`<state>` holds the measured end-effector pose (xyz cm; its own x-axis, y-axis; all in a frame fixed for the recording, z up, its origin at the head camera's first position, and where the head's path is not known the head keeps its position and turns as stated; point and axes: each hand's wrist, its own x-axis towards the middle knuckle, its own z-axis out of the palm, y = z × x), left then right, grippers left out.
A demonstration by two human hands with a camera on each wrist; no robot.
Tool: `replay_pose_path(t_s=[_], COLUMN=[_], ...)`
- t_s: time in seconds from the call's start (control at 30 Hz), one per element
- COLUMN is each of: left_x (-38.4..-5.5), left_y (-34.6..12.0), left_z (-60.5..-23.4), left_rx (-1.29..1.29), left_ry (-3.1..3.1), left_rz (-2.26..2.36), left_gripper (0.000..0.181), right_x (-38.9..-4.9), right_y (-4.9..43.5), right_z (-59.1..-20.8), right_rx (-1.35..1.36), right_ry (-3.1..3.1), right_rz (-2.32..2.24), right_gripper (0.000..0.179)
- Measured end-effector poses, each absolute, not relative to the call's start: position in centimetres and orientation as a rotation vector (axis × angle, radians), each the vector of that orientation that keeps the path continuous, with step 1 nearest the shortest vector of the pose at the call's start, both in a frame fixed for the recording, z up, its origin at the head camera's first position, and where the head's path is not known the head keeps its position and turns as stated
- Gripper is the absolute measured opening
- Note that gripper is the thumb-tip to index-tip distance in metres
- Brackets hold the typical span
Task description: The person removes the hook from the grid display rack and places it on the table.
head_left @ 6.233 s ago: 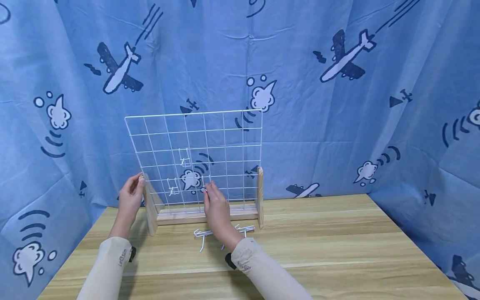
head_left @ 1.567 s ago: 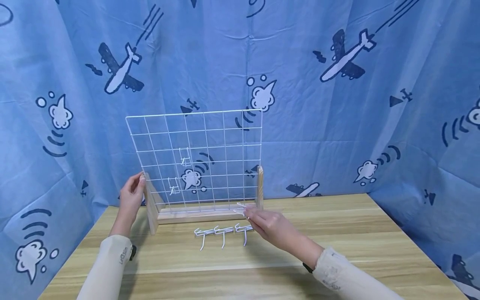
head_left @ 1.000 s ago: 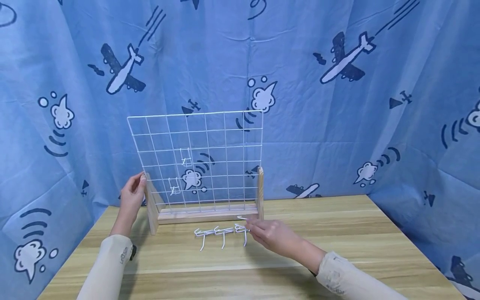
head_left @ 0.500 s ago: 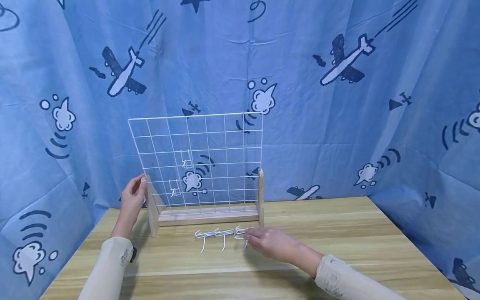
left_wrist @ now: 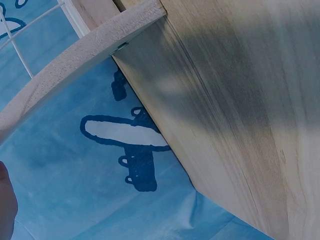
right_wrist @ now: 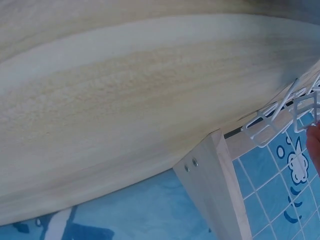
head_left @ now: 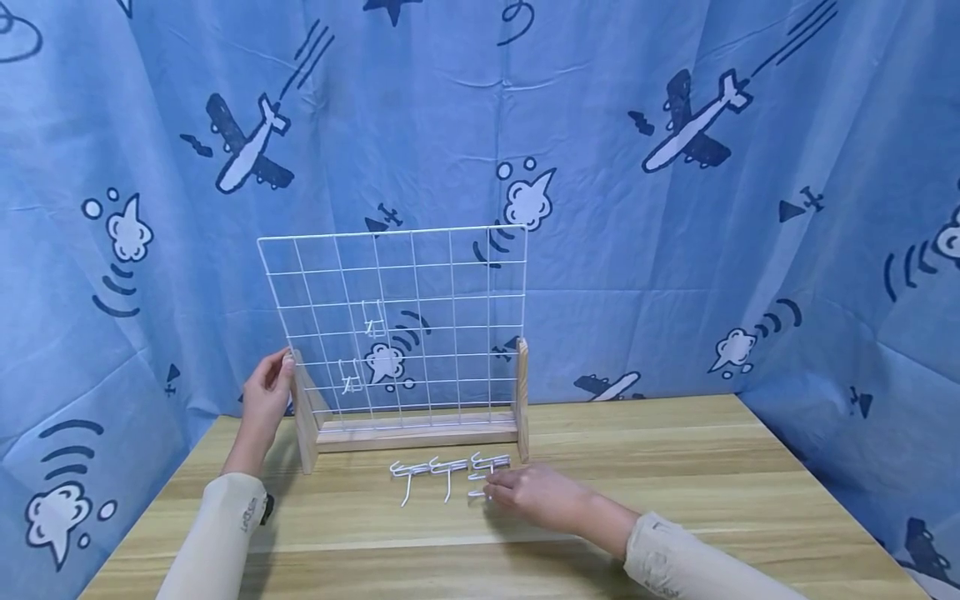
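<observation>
Right grip (head_left: 536,497), nearly closed, pinches a white wire hook (head_left: 476,493), left grip (head_left: 264,398) the wooden upright (head_left: 303,421); a forward drag could snag the neighbouring hook (head_left: 491,459) at 12 o'clock.

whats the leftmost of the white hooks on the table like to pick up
That hook is probably light, being thin wire. It looks stiff, its bends cleanly shaped. It seems unlikely to roll, with a long prong jutting out.

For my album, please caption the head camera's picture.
Left grip on the wooden stand of a wire grid bearing two hooks, right grip pinching another hook near three hooks on the table.
</observation>
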<state>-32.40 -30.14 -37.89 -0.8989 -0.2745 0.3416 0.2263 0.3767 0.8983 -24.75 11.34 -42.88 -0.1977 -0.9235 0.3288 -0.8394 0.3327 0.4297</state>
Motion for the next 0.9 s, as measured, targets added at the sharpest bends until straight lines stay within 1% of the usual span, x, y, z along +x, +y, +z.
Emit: replay_pose_path(t_s=[0.23,0.47,0.67,0.9], left_x=[-32.2,-32.2,-32.3,-32.3], left_y=[-30.0,-30.0,-30.0,-30.0], left_z=[-37.6,-37.6,-37.7,-37.7], left_rx=[0.042,0.052,0.058,0.051], left_ry=[-2.207,-2.201,-2.197,-2.202], left_rz=[-1.553,-1.56,-1.558,-1.56], left_gripper=[0.053,0.052,0.051,0.052], right_x=[-24.9,-24.2,-23.5,-23.0], right_y=[11.3,11.3,11.1,10.8], right_z=[-43.5,-43.5,-43.3,-43.4], right_rx=[1.552,1.533,1.531,1.508], right_ry=[-2.05,-2.139,-2.25,-2.239], right_rz=[-0.237,-0.291,-0.306,-0.331], right_gripper=[0.025,0.025,0.029,0.031])
